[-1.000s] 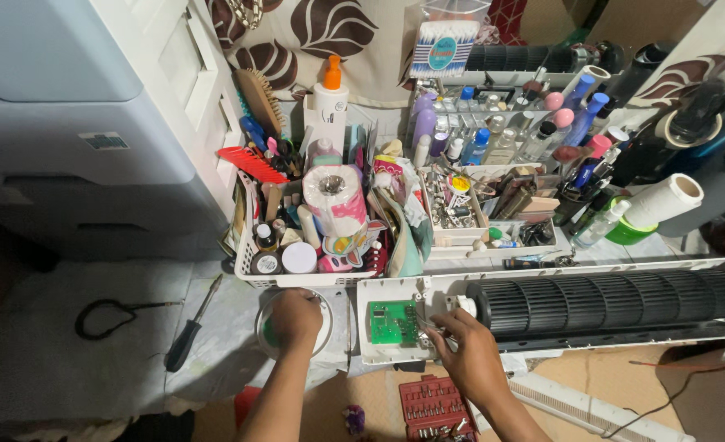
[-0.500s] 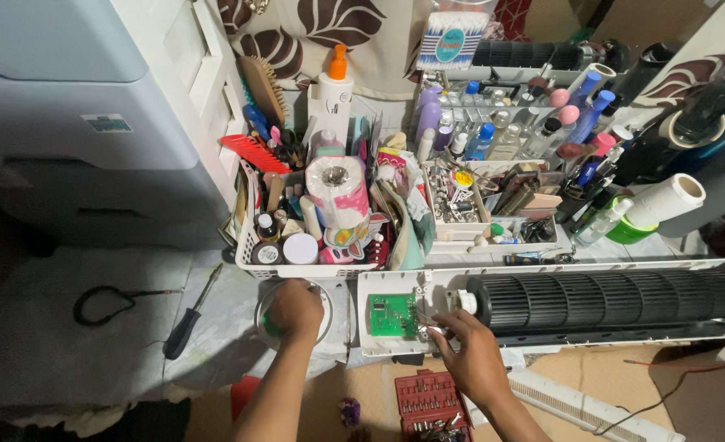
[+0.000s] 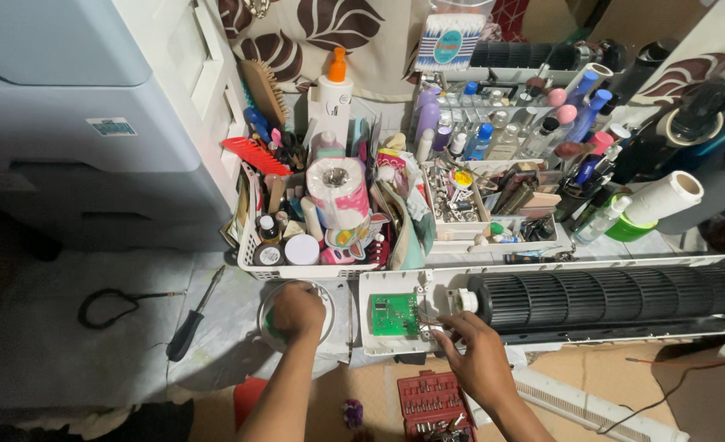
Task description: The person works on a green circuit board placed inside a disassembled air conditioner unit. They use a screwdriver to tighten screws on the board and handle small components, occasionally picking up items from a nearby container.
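**Hands settled on dish and circuit-board housing**

Over the last second the view had drawn slightly closer, while both hands kept their places. The left hand (image 3: 299, 311) lay palm-down, fingers curled together over a round white dish with a green centre (image 3: 274, 321), just below the white slatted plastic basket of toiletries (image 3: 252, 255). The right hand (image 3: 475, 358) stayed at the white plastic housing (image 3: 366, 315), its fingertips (image 3: 443, 329) pinched on thin wires beside the small green circuit board (image 3: 394, 314), next to the long black cylindrical blower fan (image 3: 608, 296). A black-handled screwdriver (image 3: 189, 327) lay untouched, well left. With nothing shifted, the wire work seemed ongoing.
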